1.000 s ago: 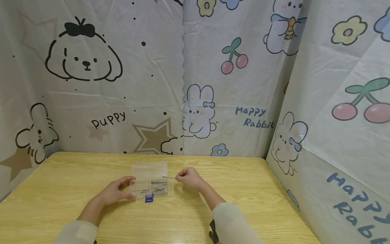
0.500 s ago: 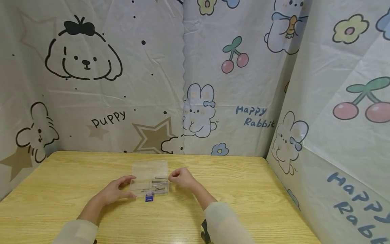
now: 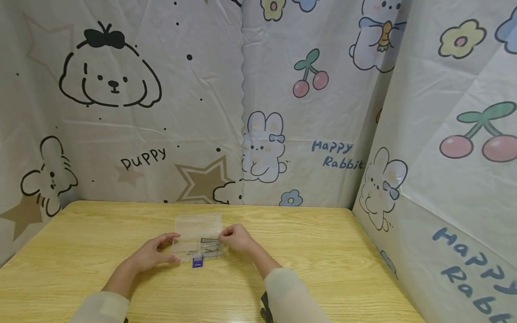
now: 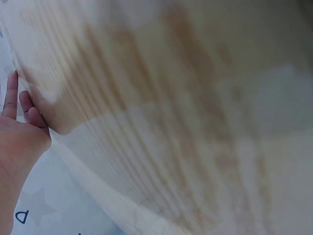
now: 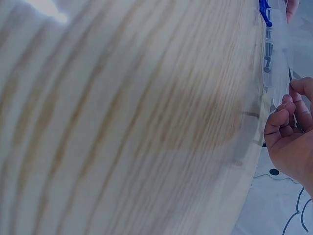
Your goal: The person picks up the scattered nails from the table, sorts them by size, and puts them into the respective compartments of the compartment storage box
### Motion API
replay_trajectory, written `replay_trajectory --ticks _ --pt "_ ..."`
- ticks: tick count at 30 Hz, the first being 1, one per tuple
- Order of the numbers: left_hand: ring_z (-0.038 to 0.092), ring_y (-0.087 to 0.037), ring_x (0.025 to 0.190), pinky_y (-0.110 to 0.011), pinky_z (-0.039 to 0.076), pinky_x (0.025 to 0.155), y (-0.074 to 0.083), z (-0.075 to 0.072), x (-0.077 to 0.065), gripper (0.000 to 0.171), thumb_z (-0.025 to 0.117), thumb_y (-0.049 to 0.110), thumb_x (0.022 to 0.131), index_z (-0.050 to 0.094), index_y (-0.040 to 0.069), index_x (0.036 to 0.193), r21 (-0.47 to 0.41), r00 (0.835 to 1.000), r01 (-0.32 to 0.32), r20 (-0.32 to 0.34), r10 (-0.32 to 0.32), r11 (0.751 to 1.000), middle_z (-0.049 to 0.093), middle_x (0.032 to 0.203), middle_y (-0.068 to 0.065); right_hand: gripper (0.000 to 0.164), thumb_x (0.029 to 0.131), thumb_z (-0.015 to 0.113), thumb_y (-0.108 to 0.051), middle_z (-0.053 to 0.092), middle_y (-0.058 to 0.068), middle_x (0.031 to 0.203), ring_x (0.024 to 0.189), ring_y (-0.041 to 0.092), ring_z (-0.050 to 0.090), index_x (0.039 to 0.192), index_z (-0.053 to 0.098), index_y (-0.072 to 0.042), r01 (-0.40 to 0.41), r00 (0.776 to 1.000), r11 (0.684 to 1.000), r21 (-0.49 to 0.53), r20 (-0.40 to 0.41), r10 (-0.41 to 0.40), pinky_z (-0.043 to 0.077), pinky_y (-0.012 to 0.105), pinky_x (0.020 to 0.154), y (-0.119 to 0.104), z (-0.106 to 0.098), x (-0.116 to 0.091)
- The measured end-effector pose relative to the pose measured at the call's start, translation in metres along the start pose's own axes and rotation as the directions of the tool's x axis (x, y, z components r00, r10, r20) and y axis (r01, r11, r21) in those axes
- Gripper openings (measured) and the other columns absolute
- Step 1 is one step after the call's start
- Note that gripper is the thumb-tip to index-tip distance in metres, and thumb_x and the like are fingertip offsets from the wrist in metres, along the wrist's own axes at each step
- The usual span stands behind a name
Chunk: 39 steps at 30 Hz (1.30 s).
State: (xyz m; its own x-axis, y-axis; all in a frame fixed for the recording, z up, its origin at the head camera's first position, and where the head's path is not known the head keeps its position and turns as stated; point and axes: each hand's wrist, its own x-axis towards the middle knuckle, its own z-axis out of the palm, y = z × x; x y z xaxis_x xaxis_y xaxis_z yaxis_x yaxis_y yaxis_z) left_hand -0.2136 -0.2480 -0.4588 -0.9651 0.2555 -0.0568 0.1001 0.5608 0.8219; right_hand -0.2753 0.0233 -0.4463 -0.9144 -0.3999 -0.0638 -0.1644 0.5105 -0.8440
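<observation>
A clear plastic compartment box [image 3: 186, 246] lies on the table with its lid [image 3: 198, 223] folded back and a blue latch [image 3: 197, 262] at the front. Thumb and fingers of my left hand [image 3: 150, 255] hold the box at its left end. Several thin metal nails [image 3: 210, 249] lie in the right-hand compartments. My right hand [image 3: 239, 238], at the box's right end, pinches a long thin nail [image 5: 290, 74] between thumb and fingertips; in the right wrist view its dark end points toward the box. The fingers hide the rest of that nail.
The wood-grain table [image 3: 282, 233] runs back to a printed cloth [image 3: 210, 112] that hangs behind it. Another printed cloth panel [image 3: 444, 188] stands along the right side.
My right hand has moved left with the nail, from beside the box to over its right end. The left hand and the box have stayed in place.
</observation>
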Motion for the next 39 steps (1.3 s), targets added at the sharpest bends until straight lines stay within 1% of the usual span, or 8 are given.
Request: replay_trajectory --ticks 7,13,18,22,30,34,37,39 --pt "0.037 -0.047 0.127 -0.059 0.032 0.101 0.000 0.000 0.001 0.075 0.077 0.029 0.077 0.041 0.002 0.137 -0.018 1.000 -0.015 0.018 0.015 1.000 0.044 0.137 -0.028 0.014 0.089 0.062 -0.016 0.067 0.003 0.090 0.068 0.008 0.049 0.088 0.070 -0.004 0.007 1.000 1.000 -0.008 0.001 -0.007 0.042 0.021 0.058 0.003 0.002 0.001" --pt "0.037 -0.047 0.127 -0.060 0.031 0.101 0.000 0.000 0.002 0.076 0.077 0.030 0.076 0.042 0.002 0.137 -0.006 1.000 -0.007 0.016 0.007 1.000 0.044 0.137 -0.028 0.017 0.090 0.062 -0.021 0.064 0.002 0.086 0.073 0.009 0.052 0.092 0.069 -0.006 -0.004 1.000 1.000 0.009 -0.022 0.004 0.044 0.023 0.062 0.003 0.000 0.000" --pt "0.038 -0.046 0.125 -0.059 0.032 0.101 0.000 -0.001 0.002 0.076 0.078 0.030 0.076 0.042 0.002 0.137 -0.004 1.000 -0.010 0.012 0.010 1.000 0.044 0.136 -0.028 0.019 0.091 0.061 -0.022 0.065 0.004 0.089 0.075 0.010 0.053 0.095 0.068 -0.005 0.006 0.999 1.000 0.014 -0.046 -0.006 0.044 0.024 0.064 0.004 -0.008 -0.004" --pt "0.039 -0.046 0.124 -0.058 0.033 0.100 -0.001 -0.001 0.002 0.076 0.078 0.029 0.076 0.042 0.001 0.137 0.000 1.000 -0.013 0.016 0.013 1.000 0.045 0.136 -0.028 0.020 0.092 0.060 -0.022 0.066 0.007 0.092 0.075 0.011 0.053 0.096 0.068 -0.004 0.020 0.998 1.000 0.005 -0.053 -0.020 0.045 0.024 0.063 0.012 -0.015 -0.008" --pt "0.041 -0.052 0.120 -0.060 0.036 0.097 0.003 -0.006 0.004 0.078 0.077 0.031 0.076 0.040 0.002 0.138 0.050 0.998 -0.016 0.061 0.013 0.999 0.043 0.134 -0.033 0.021 0.094 0.057 -0.024 0.064 0.009 0.102 0.084 0.015 0.056 0.098 0.066 -0.005 -0.020 0.993 0.999 0.026 -0.119 0.023 0.046 0.026 0.067 0.021 -0.043 -0.017" --pt "0.040 -0.055 0.120 -0.061 0.036 0.096 0.004 -0.009 0.003 0.080 0.076 0.032 0.077 0.037 0.002 0.140 0.071 0.997 -0.017 0.077 0.011 0.997 0.040 0.135 -0.035 0.021 0.095 0.055 -0.023 0.061 0.009 0.103 0.087 0.017 0.053 0.101 0.064 -0.005 -0.022 0.984 0.999 -0.034 -0.178 0.016 0.045 0.027 0.069 0.018 -0.059 -0.022" --pt "0.038 -0.056 0.120 -0.062 0.036 0.096 0.006 -0.013 0.001 0.083 0.075 0.031 0.079 0.032 0.000 0.142 0.077 0.995 -0.023 0.095 0.016 0.997 0.038 0.135 -0.038 0.022 0.094 0.055 -0.025 0.060 0.008 0.100 0.086 0.018 0.053 0.103 0.064 -0.007 -0.030 0.975 0.989 -0.142 -0.221 -0.003 0.044 0.029 0.069 0.015 -0.068 -0.026" --pt "0.036 -0.058 0.121 -0.062 0.038 0.093 0.010 -0.016 0.000 0.085 0.073 0.032 0.081 0.026 -0.001 0.144 0.071 0.994 -0.013 0.112 0.005 0.997 0.035 0.136 -0.038 0.023 0.094 0.055 -0.026 0.060 0.009 0.102 0.086 0.019 0.054 0.105 0.064 -0.008 -0.034 0.969 0.973 -0.230 -0.247 -0.024 0.045 0.032 0.069 0.013 -0.072 -0.027"
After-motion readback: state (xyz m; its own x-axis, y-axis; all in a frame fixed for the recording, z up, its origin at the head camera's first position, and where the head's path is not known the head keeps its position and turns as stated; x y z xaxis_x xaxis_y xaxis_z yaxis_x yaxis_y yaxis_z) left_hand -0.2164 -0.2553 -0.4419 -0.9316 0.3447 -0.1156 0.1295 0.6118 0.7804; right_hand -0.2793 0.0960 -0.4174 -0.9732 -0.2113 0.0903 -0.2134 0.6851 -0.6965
